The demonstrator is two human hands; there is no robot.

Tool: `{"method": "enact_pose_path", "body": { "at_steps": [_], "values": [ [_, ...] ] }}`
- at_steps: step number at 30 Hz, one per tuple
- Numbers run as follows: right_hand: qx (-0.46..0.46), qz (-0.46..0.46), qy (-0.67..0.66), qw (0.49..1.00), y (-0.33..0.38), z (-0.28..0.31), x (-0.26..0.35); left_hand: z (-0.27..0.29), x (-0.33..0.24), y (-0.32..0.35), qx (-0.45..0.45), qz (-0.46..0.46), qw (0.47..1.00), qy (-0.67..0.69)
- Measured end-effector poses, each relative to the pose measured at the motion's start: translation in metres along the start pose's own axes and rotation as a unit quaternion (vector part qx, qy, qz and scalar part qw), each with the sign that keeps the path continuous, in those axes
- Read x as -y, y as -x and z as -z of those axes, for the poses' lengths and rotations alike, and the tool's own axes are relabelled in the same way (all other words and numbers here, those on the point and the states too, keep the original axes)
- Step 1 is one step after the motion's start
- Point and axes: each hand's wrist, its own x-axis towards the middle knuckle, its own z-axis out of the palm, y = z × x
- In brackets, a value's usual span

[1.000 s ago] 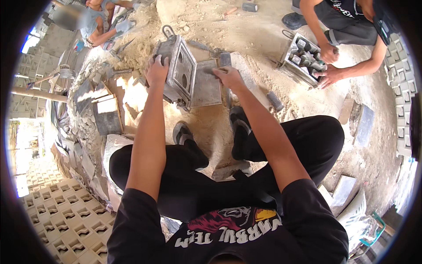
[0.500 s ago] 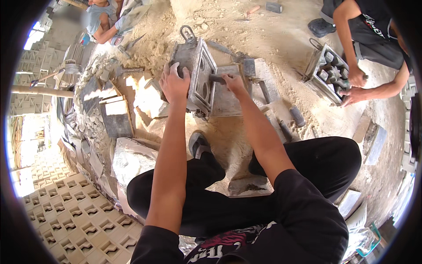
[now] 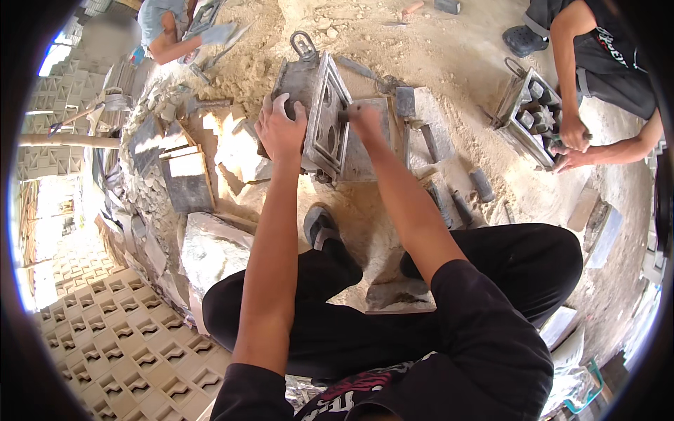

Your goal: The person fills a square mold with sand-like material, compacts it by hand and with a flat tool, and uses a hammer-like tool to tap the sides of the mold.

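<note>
At the box (image 3: 303,84) — hands (image 3: 283,131) (image 3: 366,124) closer together

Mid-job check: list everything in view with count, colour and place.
holed metal box: 1, grey, upper centre
flat plate: 1, grey, beside that box
tool: 1, dark, at holed face
open metal box: 1, grey, upper right
stubby block: 1, dark, right of plate
bars: several, dark, farther right
holed blocks: many, cream, lower left
pole: 1, tan, left
pale lump: 1, whitish, left of centre
co-workers: 2, grey and black clothing, top left, top right
shoe: 1, dark, below holed box
trouser legs: 2, black, lower centre
left hand: 1, bare, against holed box's side
right hand: 1, blurred, gripping tool
</note>
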Motion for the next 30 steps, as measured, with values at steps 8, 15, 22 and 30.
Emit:
{"method": "enact_pose_path", "body": {
  "at_steps": [8,15,22,30],
  "values": [
    [-0.050,-0.099,-0.239,0.965,0.054,-0.019,0.037,0.002,0.008,0.003,-0.016,0.007,1.000,-0.019],
    [-0.132,-0.029,-0.270,0.953,0.088,-0.031,0.025,0.004,0.010,0.002,-0.003,0.008,1.000,-0.016],
    [0.164,-0.035,-0.145,0.975,0.040,-0.023,-0.017,-0.002,0.006,0.000,-0.012,0.003,1.000,-0.014],
    [0.314,-0.124,-0.063,0.939,0.012,0.000,-0.017,0.004,-0.008,-0.002,0.029,0.015,0.999,-0.014]
  ]
}}
